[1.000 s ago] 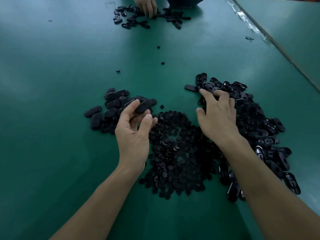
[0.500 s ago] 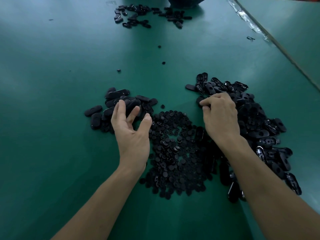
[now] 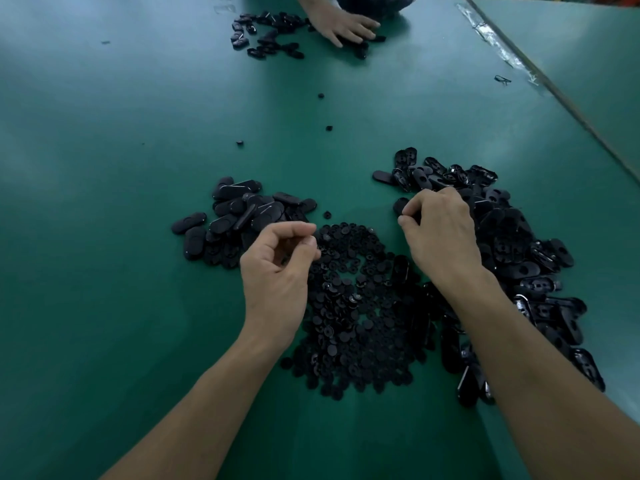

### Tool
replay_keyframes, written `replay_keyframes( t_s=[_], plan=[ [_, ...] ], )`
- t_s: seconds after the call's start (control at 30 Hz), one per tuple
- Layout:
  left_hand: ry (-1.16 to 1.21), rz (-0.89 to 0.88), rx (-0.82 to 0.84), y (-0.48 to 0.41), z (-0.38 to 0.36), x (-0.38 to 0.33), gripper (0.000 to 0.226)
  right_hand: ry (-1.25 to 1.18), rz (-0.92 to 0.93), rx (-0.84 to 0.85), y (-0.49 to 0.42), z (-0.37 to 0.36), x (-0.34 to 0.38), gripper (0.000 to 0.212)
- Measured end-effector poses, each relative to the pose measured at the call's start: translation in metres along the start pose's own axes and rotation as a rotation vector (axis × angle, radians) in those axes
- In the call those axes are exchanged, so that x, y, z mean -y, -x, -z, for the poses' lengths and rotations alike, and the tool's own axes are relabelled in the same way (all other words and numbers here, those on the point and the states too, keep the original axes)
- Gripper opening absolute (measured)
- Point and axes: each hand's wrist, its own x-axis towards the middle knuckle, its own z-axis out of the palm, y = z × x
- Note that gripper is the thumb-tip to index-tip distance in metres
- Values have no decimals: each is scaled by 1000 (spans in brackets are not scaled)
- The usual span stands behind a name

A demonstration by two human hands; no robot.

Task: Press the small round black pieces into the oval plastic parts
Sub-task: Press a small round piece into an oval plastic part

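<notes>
A heap of small round black pieces point(image 3: 356, 306) lies in the middle of the green table point(image 3: 104, 271). To its right is a big pile of open oval plastic parts point(image 3: 519, 254); to its left is a smaller pile of oval parts lying smooth side up point(image 3: 242, 216). My left hand point(image 3: 277, 268) hovers at the heap's left edge with fingers curled toward the thumb, and a small dark piece shows inside them. My right hand point(image 3: 440, 233) pinches one oval part point(image 3: 401, 206) at the near-left edge of the right pile.
Another person's hand point(image 3: 346, 27) rests on a pile of oval parts point(image 3: 270, 39) at the table's far edge. Loose round pieces point(image 3: 329, 128) lie scattered between the piles. A seam with tape point(image 3: 554, 88) runs along the right side.
My left hand dropped an oval part on the left pile, moved right to the round heap and curled. My right hand lifted an oval part from the right pile. The other person's hand came back.
</notes>
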Motion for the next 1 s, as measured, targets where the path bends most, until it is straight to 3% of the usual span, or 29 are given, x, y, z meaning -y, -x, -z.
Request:
replay_keyframes(
  t_s=[0.17, 0.6, 0.7, 0.87, 1.0],
  plan=[
    [-6, -14, 40, 1, 0, 0, 31, -44, 17, -28, 1, -1, -1, 9],
    [-1, -29, 67, 2, -1, -2, 19, -270, 64, -25, 7, 8, 9, 18],
    [23, -32, 74, 2, -1, -1, 21, -493, 80, 110, 13, 14, 17, 17],
    [50, -11, 105, 3, -2, -4, 29, -723, 270, 500, 28, 24, 28, 25],
    [5, -34, 137, 4, -1, -5, 14, -724, 312, 549, 32, 23, 28, 21]
  ],
)
